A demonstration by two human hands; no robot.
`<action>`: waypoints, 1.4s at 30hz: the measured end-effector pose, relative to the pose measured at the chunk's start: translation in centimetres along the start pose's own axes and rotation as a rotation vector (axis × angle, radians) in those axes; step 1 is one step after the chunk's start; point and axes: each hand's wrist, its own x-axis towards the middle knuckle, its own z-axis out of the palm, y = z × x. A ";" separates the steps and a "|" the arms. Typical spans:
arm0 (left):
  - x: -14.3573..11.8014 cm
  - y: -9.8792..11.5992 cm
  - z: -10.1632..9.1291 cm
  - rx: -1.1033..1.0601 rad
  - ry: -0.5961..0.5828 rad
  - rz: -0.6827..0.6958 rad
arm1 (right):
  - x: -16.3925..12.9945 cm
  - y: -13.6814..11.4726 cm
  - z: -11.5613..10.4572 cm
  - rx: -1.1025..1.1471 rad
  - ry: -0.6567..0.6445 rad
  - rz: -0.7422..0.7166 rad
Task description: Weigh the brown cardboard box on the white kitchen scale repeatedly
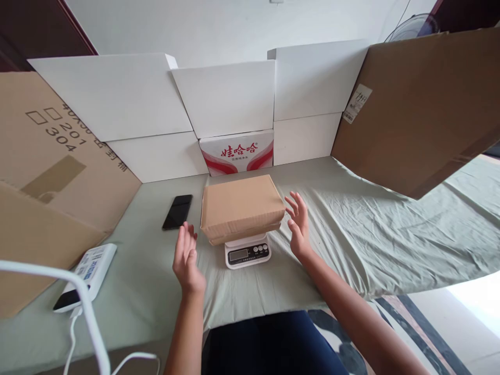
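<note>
Hovering on either side of the cardboard box [242, 207], both of my hands are empty. The box sits on a small white kitchen scale [247, 251], which rests on the pale green cloth [351, 219] covering the table. The box overhangs the scale, so only the front strip with the display and buttons shows.

My left hand [187, 258] is raised just left of the box's front corner, palm turned toward it, fingers [183, 239] loosely spread and pointing up; they do not touch the cardboard. My right hand [299, 225] is near the box's right edge, palm also facing inward, fingers [296, 203] fanned apart and slightly curled, close to the side but with a sliver of cloth showing between (so no contact that I can see).

A black phone [177, 211] lies flat on the cloth left of the box, beyond my left fingertips. Farther left, near the table's edge, lies a white power strip [88, 273]. White boxes [117, 99] and large brown cardboard sheets [422, 104] stand around the back and sides.
</note>
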 end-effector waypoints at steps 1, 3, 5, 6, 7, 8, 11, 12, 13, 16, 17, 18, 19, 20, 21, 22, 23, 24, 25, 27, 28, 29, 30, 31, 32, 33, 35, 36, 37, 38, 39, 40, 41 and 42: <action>0.0 0.0 0.0 0.004 0.005 -0.009 | 0.0 0.0 0.0 -0.001 -0.012 -0.001; 0.0 0.0 0.1 0.022 0.001 -0.024 | -0.1 0.1 0.0 -0.001 -0.042 -0.008; 0.0 0.0 0.1 0.028 -0.014 -0.037 | -0.2 0.2 0.1 -0.002 -0.068 -0.014; 0.0 -0.1 0.1 0.021 -0.025 -0.042 | -0.2 0.2 0.1 -0.006 -0.076 -0.015; 0.0 -0.2 0.1 0.011 -0.035 -0.047 | -0.2 0.2 0.1 -0.012 -0.082 -0.017; -0.1 -0.3 0.0 0.002 -0.042 -0.052 | -0.2 0.2 0.1 -0.019 -0.088 -0.017; -0.2 -0.7 -0.1 0.000 -0.064 -0.079 | -0.2 0.0 0.1 -0.037 -0.108 -0.010; -0.2 -0.8 -0.1 0.007 -0.073 -0.093 | -0.2 0.0 0.1 -0.040 -0.117 -0.004; -0.3 -0.9 -0.2 0.015 -0.084 -0.107 | -0.2 -0.1 0.1 -0.040 -0.125 0.001; -0.5 -1.2 -0.4 0.037 -0.113 -0.146 | -0.3 -0.1 0.1 -0.032 -0.146 0.015; -0.5 -1.3 -0.5 0.043 -0.119 -0.156 | -0.3 -0.2 0.1 -0.030 -0.150 0.018; -0.6 -1.4 -0.6 0.049 -0.123 -0.166 | -0.3 -0.1 0.1 -0.030 -0.153 0.022; -0.6 -1.5 -0.7 0.056 -0.126 -0.177 | -0.4 -0.1 0.2 -0.033 -0.156 0.026; -0.6 -1.7 -0.8 0.062 -0.128 -0.187 | -0.4 -0.1 0.2 -0.036 -0.158 0.031; -0.6 -1.8 -0.8 0.066 -0.129 -0.198 | -0.4 -0.1 0.2 -0.038 -0.159 0.036; -0.6 -1.9 -0.9 0.068 -0.127 -0.207 | -0.5 0.0 0.2 -0.038 -0.160 0.039; -0.6 -2.0 -0.9 0.067 -0.123 -0.213 | -0.5 0.0 0.2 -0.035 -0.161 0.041; -0.6 -2.1 -0.9 0.064 -0.117 -0.217 | -0.5 0.1 0.2 -0.030 -0.162 0.041; -0.6 -2.1 -0.9 0.063 -0.113 -0.220 | -0.5 0.2 0.3 -0.023 -0.164 0.041; -0.7 -2.2 -0.9 0.068 -0.109 -0.224 | -0.6 0.3 0.3 -0.006 -0.170 0.041; -0.7 -2.3 -0.9 0.071 -0.109 -0.225 | -0.6 0.3 0.3 0.006 -0.172 0.039; -0.7 -2.2 -0.9 0.073 -0.106 -0.223 | -0.6 0.2 0.3 0.019 -0.175 0.036; -0.6 -2.2 -0.8 0.075 -0.099 -0.219 | -0.5 0.1 0.4 0.033 -0.179 0.033; -0.5 -2.0 -0.8 0.074 -0.091 -0.211 | -0.5 -0.1 0.4 0.045 -0.181 0.030; -0.3 -1.8 -0.7 0.070 -0.081 -0.200 | -0.3 -0.4 0.4 0.055 -0.183 0.025; 0.1 -1.4 -0.5 0.064 -0.075 -0.188 | 0.0 -0.7 0.5 0.062 -0.183 0.020; 1.3 -0.6 0.1 0.049 -0.069 -0.166 | 0.9 -1.4 0.7 0.068 -0.178 0.007; 2.1 -0.2 0.5 0.040 -0.071 -0.159 | 1.7 -1.7 0.8 0.067 -0.173 0.001; 3.1 0.0 0.9 0.033 -0.073 -0.153 | 2.5 -1.8 1.0 0.064 -0.167 -0.006; 4.2 0.1 1.5 0.027 -0.086 -0.152 | 3.5 -1.7 1.4 0.059 -0.156 -0.012; 5.3 0.0 2.0 0.022 -0.093 -0.149 | 4.5 -1.5 1.7 0.055 -0.148 -0.017; 6.4 -0.4 2.6 0.015 -0.108 -0.148 | 5.5 -1.0 2.2 0.057 -0.132 -0.029; 7.5 -1.0 3.2 0.003 -0.132 -0.155 | 6.5 -0.3 2.7 0.063 -0.115 -0.040; 8.4 -1.8 3.7 -0.015 -0.151 -0.168 | 7.3 0.6 3.2 0.075 -0.106 -0.046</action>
